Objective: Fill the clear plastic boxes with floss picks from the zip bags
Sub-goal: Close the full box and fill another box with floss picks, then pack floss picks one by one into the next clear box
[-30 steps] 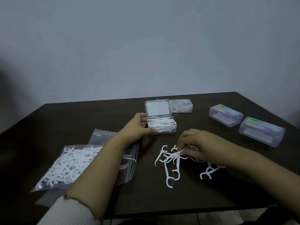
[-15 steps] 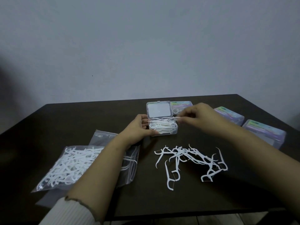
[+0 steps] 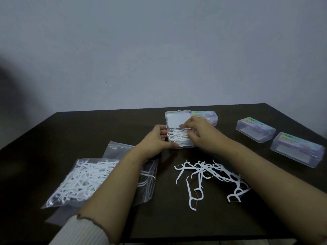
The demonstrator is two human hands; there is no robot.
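- The open box [image 3: 180,141], lid up, sits mid-table with floss picks [image 3: 177,138] heaped inside.
- The right hand [image 3: 198,131] lies over the picks with fingers curled; whether it pinches any, I cannot tell.
- The left hand [image 3: 155,140] grips the box's left end, steadying it.
- This looks like the loading step; next likely calls for gathering the loose picks [image 3: 210,175] nearby.
- The zip bag [image 3: 85,179] lies left; closed boxes [image 3: 254,129] stand right.

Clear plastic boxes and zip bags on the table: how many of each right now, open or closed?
Open clear plastic box, part-filled with white floss picks: 1
Closed clear plastic boxes with pastel labels: 3
Clear zip bags: 2, one full of picks, one nearly empty beneath the left arm
Total: 6
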